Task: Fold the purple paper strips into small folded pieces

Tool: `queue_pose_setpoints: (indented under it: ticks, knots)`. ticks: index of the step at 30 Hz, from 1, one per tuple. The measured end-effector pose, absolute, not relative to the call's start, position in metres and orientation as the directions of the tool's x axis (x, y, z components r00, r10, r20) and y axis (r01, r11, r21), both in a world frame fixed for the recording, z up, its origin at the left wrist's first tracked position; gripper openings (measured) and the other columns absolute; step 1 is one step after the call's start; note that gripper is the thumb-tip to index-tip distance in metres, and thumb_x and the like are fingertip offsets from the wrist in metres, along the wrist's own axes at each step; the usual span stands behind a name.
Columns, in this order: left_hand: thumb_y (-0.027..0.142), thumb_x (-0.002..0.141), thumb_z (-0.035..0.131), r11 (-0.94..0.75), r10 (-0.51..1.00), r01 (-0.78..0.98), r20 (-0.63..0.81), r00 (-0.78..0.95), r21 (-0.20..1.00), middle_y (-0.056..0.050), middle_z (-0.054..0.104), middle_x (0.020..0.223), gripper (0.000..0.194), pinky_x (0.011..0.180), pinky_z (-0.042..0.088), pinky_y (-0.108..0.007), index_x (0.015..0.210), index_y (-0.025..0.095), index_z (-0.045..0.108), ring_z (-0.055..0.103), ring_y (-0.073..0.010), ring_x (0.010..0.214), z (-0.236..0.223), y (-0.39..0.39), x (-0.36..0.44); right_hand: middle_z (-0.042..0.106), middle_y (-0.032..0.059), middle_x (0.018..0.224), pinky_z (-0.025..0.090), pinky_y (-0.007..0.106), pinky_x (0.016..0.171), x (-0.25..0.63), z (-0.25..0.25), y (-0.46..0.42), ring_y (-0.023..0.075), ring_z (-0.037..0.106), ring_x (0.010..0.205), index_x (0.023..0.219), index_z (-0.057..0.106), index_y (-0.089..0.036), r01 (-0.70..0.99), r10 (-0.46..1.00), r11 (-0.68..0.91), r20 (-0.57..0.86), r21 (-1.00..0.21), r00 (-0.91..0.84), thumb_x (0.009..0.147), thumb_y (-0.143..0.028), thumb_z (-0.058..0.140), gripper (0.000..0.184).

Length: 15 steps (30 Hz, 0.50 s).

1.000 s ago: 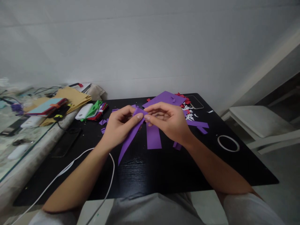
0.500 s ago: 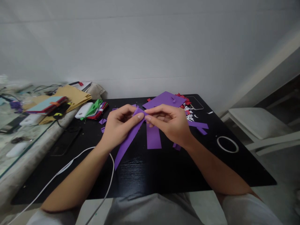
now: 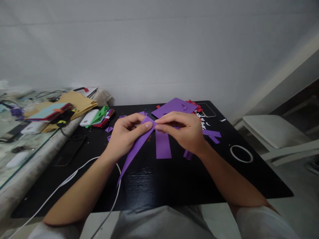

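Observation:
A strip of purple paper [image 3: 136,150] slants between my hands above the black table, its long end hanging toward me on the left. My left hand [image 3: 128,134] grips the strip near its upper end, thumb lying on top. With thumb and index finger my right hand [image 3: 185,129] pinches the corner of the same strip; the exact fold there is partly hidden by the fingertips. Beneath the hands another purple paper strip [image 3: 163,145] lies flat on the table. Beyond my right hand lies a larger purple sheet [image 3: 171,105] with a small scrap on it.
On the black table [image 3: 149,189] a white cable [image 3: 117,194] runs at left, and a white ring [image 3: 241,154] lies at right. Red and white scraps [image 3: 203,122] are behind my right hand. Bundled coloured papers [image 3: 103,117] and yellow envelopes [image 3: 76,103] are at left. A white chair [image 3: 276,131] stands right.
The strip's hanging end has swung slightly left and toward me, and its upper end has turned between my fingers. My right fingers have closed together at its corner.

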<state>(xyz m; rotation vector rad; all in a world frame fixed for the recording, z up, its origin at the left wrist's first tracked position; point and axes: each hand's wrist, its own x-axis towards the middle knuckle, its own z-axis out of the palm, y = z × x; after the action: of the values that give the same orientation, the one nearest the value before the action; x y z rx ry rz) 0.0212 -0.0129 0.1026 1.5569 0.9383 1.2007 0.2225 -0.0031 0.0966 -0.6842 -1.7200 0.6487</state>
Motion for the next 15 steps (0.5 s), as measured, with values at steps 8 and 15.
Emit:
queue_pose_setpoints:
  ticks: [8, 15]
  knots:
    - [0.038, 0.082, 0.080, -0.227, 0.942, 0.017, 0.215, 0.256, 0.974, -0.001, 0.070, 0.063, 0.024, 0.049, 0.048, -0.019, 0.077, 0.016, 0.072, 0.061, -0.0111, 0.051, 0.1038, -0.0129, 0.0194, 0.078, 0.0040, 0.087, 0.060, 0.032, 0.071, 0.2230, 0.0969, -0.0038, 0.0173, 0.071, 0.075, 0.091, 0.081, -0.024, 0.140, 0.702, 0.709, 0.672, -0.691, -0.237, 0.085, -0.036, 0.079, 0.013]
    - [0.038, 0.081, 0.080, -0.225, 0.946, 0.026, 0.211, 0.247, 0.974, -0.001, 0.070, 0.063, 0.023, 0.049, 0.049, -0.021, 0.076, 0.017, 0.073, 0.061, -0.0120, 0.050, 0.1043, -0.0142, 0.0202, 0.078, 0.0032, 0.088, 0.060, 0.031, 0.071, 0.2240, 0.0977, -0.0034, 0.0166, 0.071, 0.074, 0.094, 0.081, -0.025, 0.145, 0.702, 0.708, 0.667, -0.691, -0.251, 0.086, -0.034, 0.078, 0.013]
